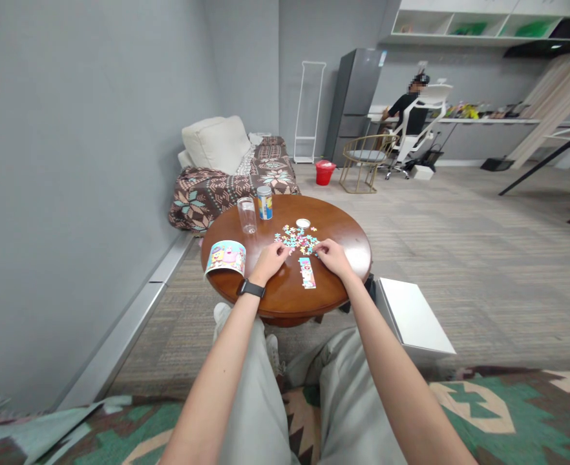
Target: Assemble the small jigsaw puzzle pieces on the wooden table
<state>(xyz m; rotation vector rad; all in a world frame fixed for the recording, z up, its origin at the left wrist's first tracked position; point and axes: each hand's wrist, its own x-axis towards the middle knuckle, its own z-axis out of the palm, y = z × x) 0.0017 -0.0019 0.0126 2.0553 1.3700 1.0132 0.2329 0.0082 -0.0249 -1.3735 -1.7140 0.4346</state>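
A round brown wooden table stands in front of my knees. A heap of loose pastel puzzle pieces lies near its middle. A short joined strip of pieces lies nearer to me. My left hand, with a black watch on the wrist, rests at the left edge of the heap with its fingers curled on pieces. At the heap's right edge my right hand has its fingers bent down onto the pieces. What each hand's fingers grip is too small to name.
On the table are a curled picture sheet, a clear cup, a small printed can and a white lid. A white box sits on the floor at right. A couch, a red bucket and a seated person are beyond.
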